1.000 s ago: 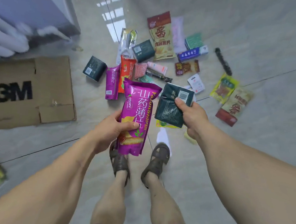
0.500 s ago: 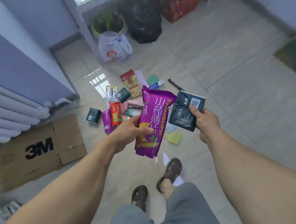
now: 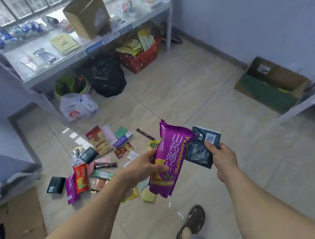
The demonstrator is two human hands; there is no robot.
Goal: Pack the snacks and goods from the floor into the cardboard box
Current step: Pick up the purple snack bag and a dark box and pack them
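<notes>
Purple snack bag [image 3: 168, 160] gripped upright in the left hand [image 3: 142, 169]; right hand [image 3: 222, 156] pinches a dark packet [image 3: 200, 148] above the floor [image 3: 246, 147].

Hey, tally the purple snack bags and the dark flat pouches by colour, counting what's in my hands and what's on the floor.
Purple bags: 2, one in the left hand, one on the floor
Dark pouches: 3, one in the right hand, two on the floor
Total: 5
</notes>
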